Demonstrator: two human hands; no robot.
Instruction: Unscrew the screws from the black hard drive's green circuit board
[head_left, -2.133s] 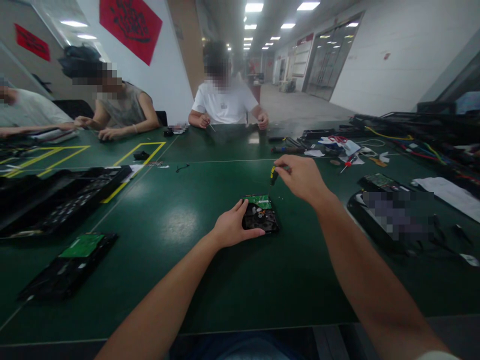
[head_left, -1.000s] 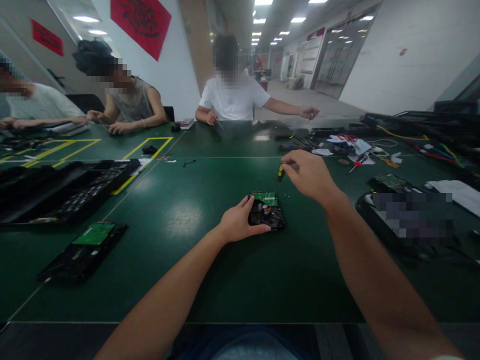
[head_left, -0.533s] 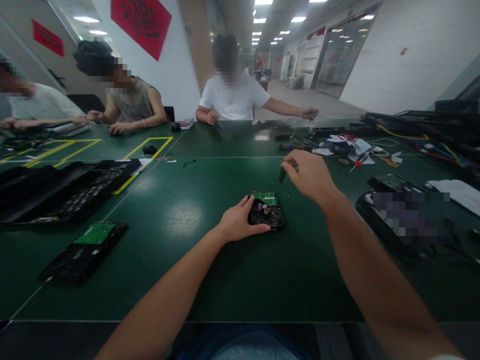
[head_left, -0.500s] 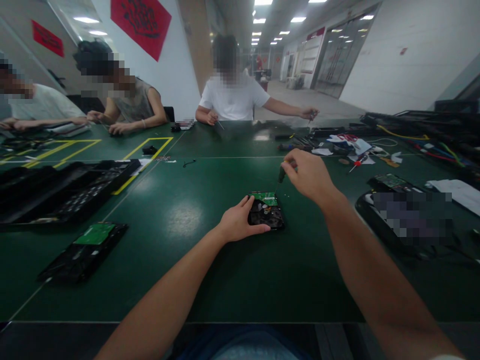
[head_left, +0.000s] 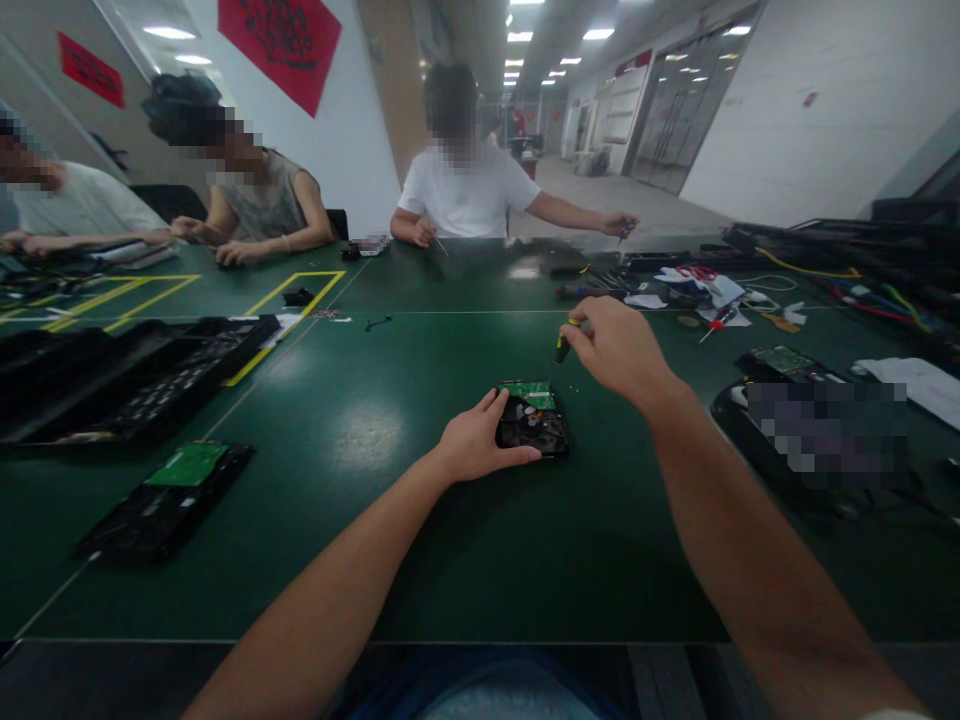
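A black hard drive (head_left: 534, 430) with a green circuit board (head_left: 536, 394) along its far side lies on the green table in front of me. My left hand (head_left: 480, 437) grips its left side, thumb along the near edge and fingers on the far left corner. In my right hand (head_left: 607, 338) is a small screwdriver (head_left: 562, 346) with a dark and yellow handle, pinched at its top. It points down at the far right corner of the drive; whether the thin tip touches a screw I cannot tell. Tiny loose bits lie just right of the drive.
Another black drive unit (head_left: 169, 500) with a green board lies at left, near a long black casing (head_left: 135, 390). Right stand a dark device (head_left: 780, 430), a red screwdriver (head_left: 716, 325) and cables (head_left: 847, 270). Across the table a person in white (head_left: 469, 190) holds thin tools; two others sit left.
The screwdriver handle has turned in my right hand, showing more yellow. My left hand and the hard drive stay in place.
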